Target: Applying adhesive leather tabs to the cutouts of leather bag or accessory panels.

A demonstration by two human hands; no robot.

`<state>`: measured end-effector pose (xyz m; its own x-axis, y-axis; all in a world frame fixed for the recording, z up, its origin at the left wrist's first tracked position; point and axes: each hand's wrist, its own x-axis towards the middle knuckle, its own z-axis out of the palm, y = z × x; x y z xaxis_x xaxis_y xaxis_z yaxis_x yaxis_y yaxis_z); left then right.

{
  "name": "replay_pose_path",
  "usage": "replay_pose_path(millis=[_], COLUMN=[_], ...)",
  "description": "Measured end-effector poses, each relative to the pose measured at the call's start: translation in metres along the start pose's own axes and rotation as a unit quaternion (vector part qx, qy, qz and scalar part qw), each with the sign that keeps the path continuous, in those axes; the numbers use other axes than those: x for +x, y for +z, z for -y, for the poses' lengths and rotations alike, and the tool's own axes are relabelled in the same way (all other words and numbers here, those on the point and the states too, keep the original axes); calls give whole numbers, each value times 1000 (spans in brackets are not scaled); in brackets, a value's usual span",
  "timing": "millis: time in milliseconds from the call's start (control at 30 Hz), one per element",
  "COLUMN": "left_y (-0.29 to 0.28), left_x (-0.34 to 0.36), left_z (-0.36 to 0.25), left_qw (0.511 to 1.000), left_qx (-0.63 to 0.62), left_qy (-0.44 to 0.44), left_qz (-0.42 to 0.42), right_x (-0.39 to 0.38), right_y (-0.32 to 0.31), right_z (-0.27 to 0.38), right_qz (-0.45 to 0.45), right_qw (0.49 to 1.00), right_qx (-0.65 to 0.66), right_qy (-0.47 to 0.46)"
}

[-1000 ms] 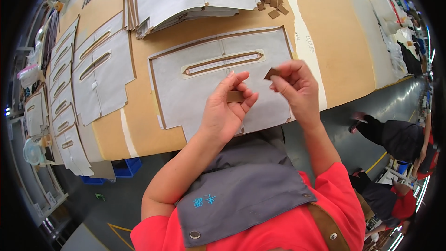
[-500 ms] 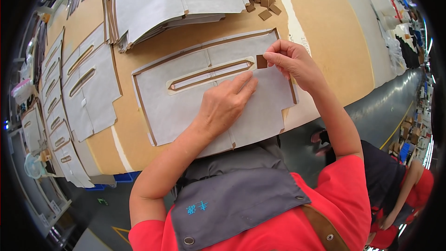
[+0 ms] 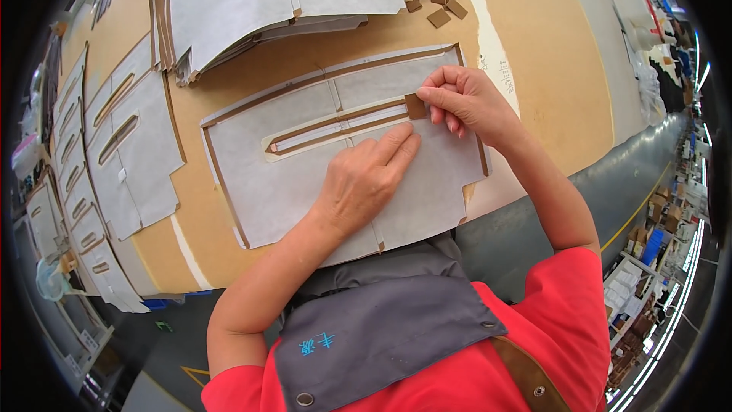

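Observation:
A grey panel with brown taped edges (image 3: pixel 259 191) lies in front of me on the table, with a long slot (image 3: pixel 335 128) framed in cream and brown across it. My right hand (image 3: pixel 469 107) pinches a small brown square patch (image 3: pixel 415 106) between thumb and forefinger. The patch covers the slot's right end; whether it is pressed down there I cannot tell. Just below the slot, my left hand (image 3: pixel 370 172) rests on the panel with its index and middle fingers stretched toward the patch and holds nothing.
A stack of similar grey panels (image 3: pixel 229 11) stands at the far side of the table (image 3: pixel 557 69). Several loose brown squares (image 3: pixel 438 17) lie beside it. More slotted panels (image 3: pixel 141 175) overlap at the left. Shelving (image 3: pixel 633 282) stands beyond the floor at right.
My right hand has moved the brown patch left, from beside the slot onto its right end. The left hand stays on the panel. A person at the lower right has gone from view.

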<state>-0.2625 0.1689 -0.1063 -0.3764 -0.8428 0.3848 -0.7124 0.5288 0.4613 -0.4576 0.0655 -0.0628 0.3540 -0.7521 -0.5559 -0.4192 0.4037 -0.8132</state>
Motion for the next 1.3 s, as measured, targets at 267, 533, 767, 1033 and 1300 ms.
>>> replay_pose_path(millis=[267,533,767,1033,1300], left_y=[0,2,-3,4,6], left_x=[2,-1,1,-1,-1], left_z=[0,3,-1,3,4], left_qw=[1000,1000,1000,1000,1000], left_qx=[15,4,-1,6,10], left_qy=[6,6,-9,4,22], left_qz=[9,5,27,9,-10], right_x=[1,2,1,1,0], right_y=[2,3,7,10,11], right_z=[-2,-2,-1,-1,0], right_qz=[-18,-21,-39,-53,-60], right_qw=[999,999,999,998,997], right_qx=[-26,-36,-37,-40,-48], right_qy=[-11,-11,-6,-8,-9])
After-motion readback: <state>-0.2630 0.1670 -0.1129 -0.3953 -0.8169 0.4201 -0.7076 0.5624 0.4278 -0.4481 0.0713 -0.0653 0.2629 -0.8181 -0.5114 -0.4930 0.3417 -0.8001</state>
